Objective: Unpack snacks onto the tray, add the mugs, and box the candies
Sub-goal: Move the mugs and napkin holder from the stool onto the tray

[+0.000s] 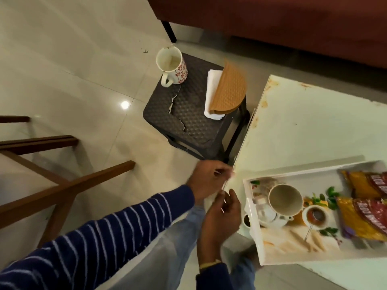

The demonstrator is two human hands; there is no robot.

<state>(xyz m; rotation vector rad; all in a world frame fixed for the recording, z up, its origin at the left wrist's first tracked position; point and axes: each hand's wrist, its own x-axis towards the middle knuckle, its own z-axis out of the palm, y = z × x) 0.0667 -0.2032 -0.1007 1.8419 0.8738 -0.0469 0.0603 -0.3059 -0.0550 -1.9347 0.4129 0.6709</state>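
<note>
My left hand point(206, 178) and my right hand point(223, 212) meet just off the white table's near-left corner. Both pinch a thin white bag point(210, 200), which is blurred and mostly hidden by the fingers. To their right, a white tray point(254, 233) with a printed tea picture lies on the table. A plain mug point(285, 198) stands upright on the tray's left part. Two yellow-and-red snack packets point(365, 219) lie at its right end. A second mug point(172, 66), white with red flowers, stands on the far-left corner of a dark stool point(189, 116).
A wooden napkin holder with white napkins point(227, 92) sits on the stool's right side. The white table point(314, 122) runs to the right, a red sofa point(282, 28) lies behind, and a wooden chair frame point(62, 185) stands on the tiled floor at left.
</note>
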